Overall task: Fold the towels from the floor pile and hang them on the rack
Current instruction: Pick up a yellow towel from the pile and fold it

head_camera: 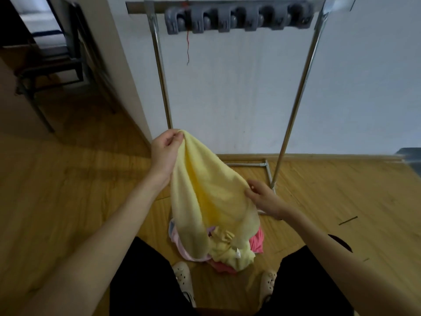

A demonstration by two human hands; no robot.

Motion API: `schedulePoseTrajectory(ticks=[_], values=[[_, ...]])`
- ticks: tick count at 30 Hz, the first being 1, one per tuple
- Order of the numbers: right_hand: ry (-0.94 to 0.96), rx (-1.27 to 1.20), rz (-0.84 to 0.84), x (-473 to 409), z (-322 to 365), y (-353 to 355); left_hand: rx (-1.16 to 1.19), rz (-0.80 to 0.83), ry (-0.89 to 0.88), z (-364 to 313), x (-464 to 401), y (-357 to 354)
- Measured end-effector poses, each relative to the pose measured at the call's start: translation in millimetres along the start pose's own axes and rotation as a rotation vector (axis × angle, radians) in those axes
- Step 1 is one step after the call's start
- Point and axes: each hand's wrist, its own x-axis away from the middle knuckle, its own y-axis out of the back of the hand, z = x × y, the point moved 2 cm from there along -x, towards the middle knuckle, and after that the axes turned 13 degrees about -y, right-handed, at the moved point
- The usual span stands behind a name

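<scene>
A pale yellow towel [205, 195] hangs lifted above the floor pile [230, 252] of pink and yellow towels between my feet. My left hand [165, 150] pinches the towel's top corner, raised highest. My right hand [264, 197] grips the towel's right edge lower down, thumb and fingers closed on the cloth. The towel's lower end droops onto the pile. The metal rack [293, 106] stands against the white wall just beyond, with its top bar bare and a row of grey clips [237, 20] behind it.
The rack's base bars [267, 172] lie on the wooden floor near my right hand. A dark chair [57, 62] stands at the back left beside a wall corner. A thin dark stick [348, 220] lies on the floor at the right.
</scene>
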Motion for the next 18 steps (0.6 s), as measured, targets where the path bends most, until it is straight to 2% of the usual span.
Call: schedulePoseTrajectory(ticks=[3,10,18], values=[[0.065,-0.192,-0.126,18,39,13,-0.096,0.108,-0.052,0,1,-2],[0.151,-0.713,-0.107,47,120,38,-0.137,0.256,-0.103,-12,17,-10],[0.220,-0.995,-0.067,53,161,39,-0.055,0.393,-0.097,-38,47,5]])
